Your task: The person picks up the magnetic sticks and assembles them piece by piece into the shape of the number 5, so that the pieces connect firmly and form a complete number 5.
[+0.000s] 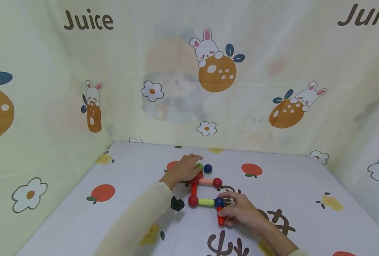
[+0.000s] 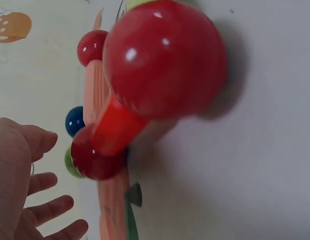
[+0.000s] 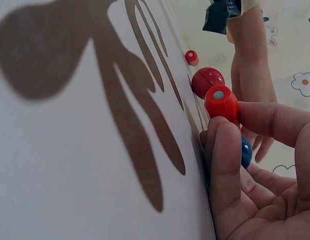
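Note:
My right hand pinches a red magnetic stick between thumb and index finger, its metal end facing the right wrist camera. That stick meets a dark blue ball, which a yellow-green stick links to a red ball. From there another red stick runs to a farther red ball, joined by a pink stick to a third red ball. My left hand reaches over the far end, fingers spread, beside a green ball.
A loose-looking dark blue ball sits beside the green one. A second pink stick extends from the far red ball. Beneath my left wrist is a dark angular piece. A printed cloth covers the table; patterned curtains surround it.

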The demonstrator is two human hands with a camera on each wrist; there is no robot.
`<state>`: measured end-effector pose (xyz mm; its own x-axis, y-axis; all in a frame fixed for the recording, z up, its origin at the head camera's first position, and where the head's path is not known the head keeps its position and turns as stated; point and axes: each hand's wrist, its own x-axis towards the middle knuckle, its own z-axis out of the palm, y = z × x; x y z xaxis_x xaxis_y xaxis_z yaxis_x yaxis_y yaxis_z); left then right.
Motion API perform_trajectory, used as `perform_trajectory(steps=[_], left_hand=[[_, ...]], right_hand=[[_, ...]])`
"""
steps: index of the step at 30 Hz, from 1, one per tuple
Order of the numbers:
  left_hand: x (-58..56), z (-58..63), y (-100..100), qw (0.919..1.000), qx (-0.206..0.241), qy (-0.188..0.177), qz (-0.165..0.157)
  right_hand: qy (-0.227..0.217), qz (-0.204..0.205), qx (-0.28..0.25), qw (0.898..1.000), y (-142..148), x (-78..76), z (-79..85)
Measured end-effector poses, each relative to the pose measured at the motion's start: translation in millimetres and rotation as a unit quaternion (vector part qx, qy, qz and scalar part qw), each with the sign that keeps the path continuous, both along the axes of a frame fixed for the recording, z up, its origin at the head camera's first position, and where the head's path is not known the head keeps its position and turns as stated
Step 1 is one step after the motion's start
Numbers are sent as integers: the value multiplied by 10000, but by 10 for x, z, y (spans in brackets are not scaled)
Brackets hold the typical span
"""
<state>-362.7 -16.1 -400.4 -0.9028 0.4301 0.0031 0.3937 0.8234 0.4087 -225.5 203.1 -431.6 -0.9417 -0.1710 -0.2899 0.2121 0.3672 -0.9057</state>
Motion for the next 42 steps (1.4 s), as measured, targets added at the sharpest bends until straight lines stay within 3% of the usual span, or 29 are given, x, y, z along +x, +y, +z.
perform_trajectory(steps=[15,24,33,38,42], left_hand=[[-99,-119,117,9997,-20,-209,110],[-113,-134,169,9986,-27,-24,519],[-147,-114,217,9981,-100,185,581],[-168,-115,240,9989,-121,47,454],[-169,-143,241,9983,-135,-160,539]], right_hand=[[52,115,-31,9999,11,1,12],[7,-19,-30,10000,-12,-5,19],[-6,-118,-141,9998,-9,-9,14],[-24,-214,-98,9997,-4,-25,6],[-42,-176,-55,9998,-30,-39,0]])
